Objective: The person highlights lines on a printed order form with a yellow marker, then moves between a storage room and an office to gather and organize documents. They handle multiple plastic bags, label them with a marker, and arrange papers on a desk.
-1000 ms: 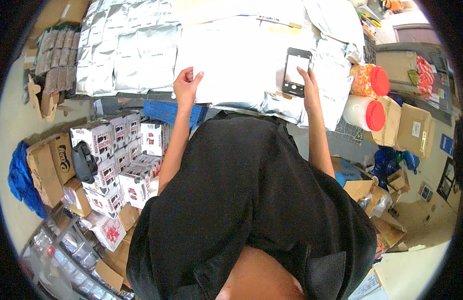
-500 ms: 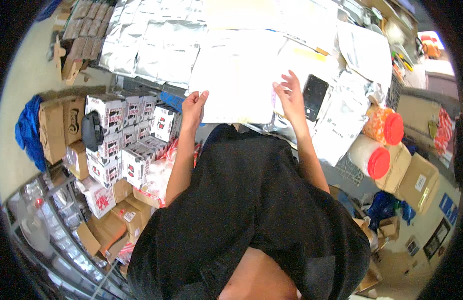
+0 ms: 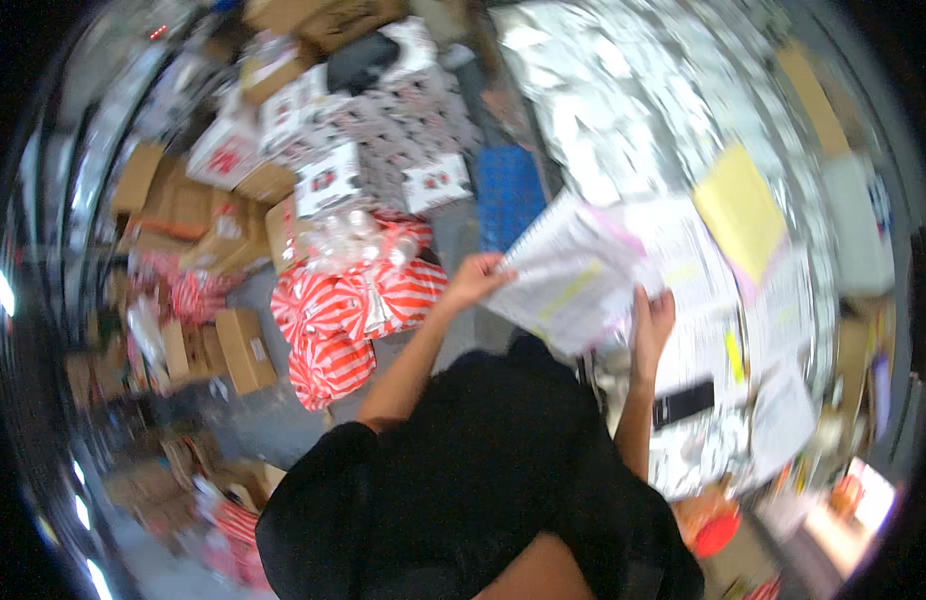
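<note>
A small stack of printed paper sheets is tilted up in front of my body, with a yellow highlighted band and pinkish sheets showing at its edge. My left hand pinches its left edge. At the right edge, my right hand is closed on the sheets, thumb up; motion blurs the fingertips. Beyond it, more printed sheets lie spread out, and a yellow sheet with pink beneath rests on them. A black phone lies just right of my right wrist.
Silvery pouches cover the table at the far right. Left of it stand stacked white printed cartons, a blue crate and red-and-white striped bags. Open cardboard boxes sit farther left. A red-lidded jar is at lower right.
The view has turned left, so the table now lies to the right. The sheets are lifted and tilted in my hands. My right hand, earlier open, has closed at their right edge.
</note>
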The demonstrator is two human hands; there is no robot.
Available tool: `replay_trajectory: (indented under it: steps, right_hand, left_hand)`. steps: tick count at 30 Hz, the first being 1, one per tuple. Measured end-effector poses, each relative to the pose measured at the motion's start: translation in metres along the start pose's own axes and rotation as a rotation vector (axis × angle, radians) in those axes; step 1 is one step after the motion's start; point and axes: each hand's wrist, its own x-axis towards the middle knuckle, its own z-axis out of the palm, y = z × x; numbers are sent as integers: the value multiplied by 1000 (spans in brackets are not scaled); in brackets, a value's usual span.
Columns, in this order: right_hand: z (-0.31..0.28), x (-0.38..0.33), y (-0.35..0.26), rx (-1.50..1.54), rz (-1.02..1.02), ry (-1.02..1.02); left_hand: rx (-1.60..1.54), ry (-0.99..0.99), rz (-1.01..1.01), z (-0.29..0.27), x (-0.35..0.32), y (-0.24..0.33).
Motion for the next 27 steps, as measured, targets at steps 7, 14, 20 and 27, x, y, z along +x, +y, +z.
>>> replay_trajectory:
  steps: [7, 14, 20, 27]
  right_hand:
    - [133, -39, -18, 39, -80, -393]
    - [254, -149, -47, -166, -216, -722]
    - [300, -193, -87, -408, -193, -1192]
    - [329, -162, -49, -792, -465, -1282]
  left_hand:
    - [-185, 481, 185, -48, -139, -22]
    - [-285, 1017, 236, -101, -278, -122]
    - [-235, 1259, 225, -170, -433, -204]
    - [-177, 1340, 153, -145, -532, -275]
